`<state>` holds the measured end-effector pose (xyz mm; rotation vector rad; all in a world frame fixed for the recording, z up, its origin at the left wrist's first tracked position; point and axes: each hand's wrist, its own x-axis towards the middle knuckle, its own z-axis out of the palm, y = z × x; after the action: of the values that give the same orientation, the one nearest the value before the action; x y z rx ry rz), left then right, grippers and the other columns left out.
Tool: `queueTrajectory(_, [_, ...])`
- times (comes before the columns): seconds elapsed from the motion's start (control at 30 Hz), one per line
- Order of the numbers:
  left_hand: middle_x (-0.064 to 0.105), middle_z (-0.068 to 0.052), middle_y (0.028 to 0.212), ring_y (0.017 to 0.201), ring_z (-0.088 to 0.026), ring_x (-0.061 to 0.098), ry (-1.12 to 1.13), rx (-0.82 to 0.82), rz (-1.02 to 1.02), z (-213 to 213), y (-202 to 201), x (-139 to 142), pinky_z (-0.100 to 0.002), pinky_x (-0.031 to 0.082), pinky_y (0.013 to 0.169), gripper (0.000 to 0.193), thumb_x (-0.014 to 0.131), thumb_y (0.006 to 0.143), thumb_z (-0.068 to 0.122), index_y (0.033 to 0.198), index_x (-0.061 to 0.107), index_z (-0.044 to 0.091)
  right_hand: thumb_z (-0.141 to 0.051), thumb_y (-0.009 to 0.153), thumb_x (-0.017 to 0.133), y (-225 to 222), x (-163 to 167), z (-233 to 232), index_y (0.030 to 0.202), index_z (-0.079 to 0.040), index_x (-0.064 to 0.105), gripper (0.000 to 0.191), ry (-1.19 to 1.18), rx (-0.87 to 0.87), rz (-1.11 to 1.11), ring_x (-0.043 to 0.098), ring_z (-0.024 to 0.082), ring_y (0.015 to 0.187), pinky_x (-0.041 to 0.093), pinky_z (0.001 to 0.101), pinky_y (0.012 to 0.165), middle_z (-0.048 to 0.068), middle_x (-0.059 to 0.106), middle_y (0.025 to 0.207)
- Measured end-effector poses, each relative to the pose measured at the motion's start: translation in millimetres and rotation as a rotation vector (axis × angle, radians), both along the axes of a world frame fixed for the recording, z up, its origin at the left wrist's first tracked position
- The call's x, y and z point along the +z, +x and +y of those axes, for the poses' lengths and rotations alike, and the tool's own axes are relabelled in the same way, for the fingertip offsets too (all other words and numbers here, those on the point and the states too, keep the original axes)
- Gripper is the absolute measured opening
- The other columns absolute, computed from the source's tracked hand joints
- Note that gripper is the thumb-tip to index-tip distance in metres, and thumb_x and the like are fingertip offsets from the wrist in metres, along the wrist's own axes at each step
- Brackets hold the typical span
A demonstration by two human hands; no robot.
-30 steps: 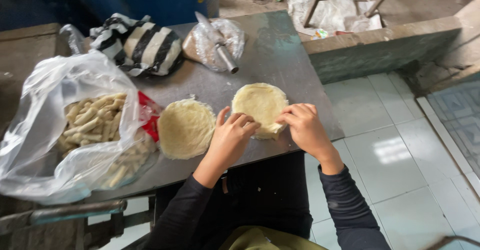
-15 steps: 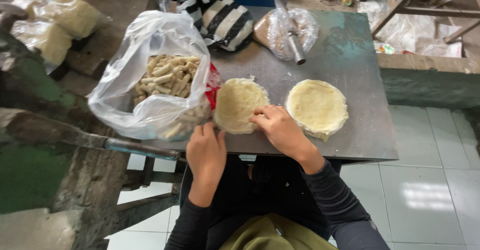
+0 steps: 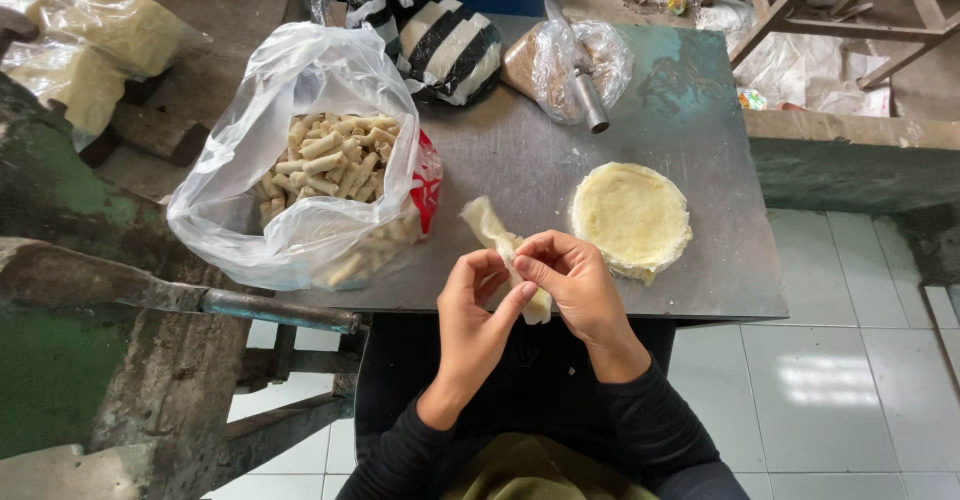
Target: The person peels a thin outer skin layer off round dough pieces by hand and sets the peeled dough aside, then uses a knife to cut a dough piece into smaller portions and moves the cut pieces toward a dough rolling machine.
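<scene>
A pale, thin dough wrapper rolled into a long tube [image 3: 492, 235] is lifted just above the front edge of the grey metal table [image 3: 520, 160]. My left hand [image 3: 478, 312] pinches its near end from below. My right hand [image 3: 574, 285] grips the same end from the right. A stack of round, pale yellow wrappers [image 3: 630, 215] lies flat on the table to the right of my hands. A clear plastic bag [image 3: 290, 220] holding several finished rolls [image 3: 330, 160] sits on the left of the table.
A clear bag with brown filling and a metal tube [image 3: 575, 65] lies at the back of the table, next to a black-and-white striped bag [image 3: 440, 35]. More bagged pale food [image 3: 85, 45] rests far left. White floor tiles [image 3: 830, 380] lie to the right.
The flat wrapper that lay under my hands is now rolled into a tube and lifted off the table. Both hands have closed on it near the front edge.
</scene>
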<state>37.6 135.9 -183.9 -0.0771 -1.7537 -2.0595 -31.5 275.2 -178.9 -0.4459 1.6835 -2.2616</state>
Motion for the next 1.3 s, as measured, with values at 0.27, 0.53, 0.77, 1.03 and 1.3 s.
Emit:
queueTrajectory(0.27, [0.070,-0.004,0.102,0.096,-0.008,0.066,0.243,-0.147,-0.110,-11,-8,-19,-0.024,0.053,0.084,0.013,0.069,0.100,0.004,0.109,0.062,-0.003,-0.009,0.101,0.065,6,3,4,0.103,-0.003,0.066,0.006,0.078,0.001,0.077,0.060,0.008,0.084,0.051,0.0253,0.079,0.000,0.066,0.093])
queueTrajectory(0.53, [0.069,-0.008,0.109,0.095,-0.015,0.068,0.811,-0.327,-0.282,-24,-20,-26,-0.030,0.056,0.083,0.024,0.058,0.103,0.013,0.124,0.054,0.002,-0.021,0.107,0.051,-10,-1,16,0.113,-0.008,0.054,0.015,-0.361,0.156,-0.388,0.065,0.017,0.100,0.054,0.0369,0.091,0.005,0.066,0.106])
queueTrajectory(0.77, [0.063,-0.006,0.116,0.105,-0.012,0.066,0.556,-0.293,-0.303,-4,-12,3,-0.027,0.054,0.090,0.046,0.055,0.100,0.017,0.143,0.047,0.001,-0.021,0.103,0.056,3,6,9,0.121,-0.003,0.054,0.025,-0.281,0.118,-0.300,0.066,0.015,0.094,0.055,0.0325,0.083,0.007,0.064,0.105])
queueTrajectory(1.03, [0.058,-0.007,0.105,0.097,-0.012,0.058,-0.074,0.052,-0.088,-4,-4,-7,-0.026,0.049,0.087,0.027,0.059,0.110,0.009,0.129,0.072,-0.005,-0.013,0.105,0.068,1,-7,11,0.105,0.001,0.071,0.014,0.294,-0.358,0.291,0.054,0.004,0.077,0.046,0.0225,0.068,0.000,0.063,0.084])
queueTrajectory(1.3, [0.068,-0.008,0.124,0.115,-0.018,0.065,0.814,-0.220,-0.188,-18,-17,-13,-0.034,0.052,0.101,0.031,0.051,0.105,0.017,0.130,0.058,0.001,-0.030,0.097,0.062,-20,17,38,0.110,-0.004,0.065,0.029,-0.393,-0.014,-0.398,0.069,0.010,0.080,0.056,0.0269,0.073,0.000,0.072,0.090])
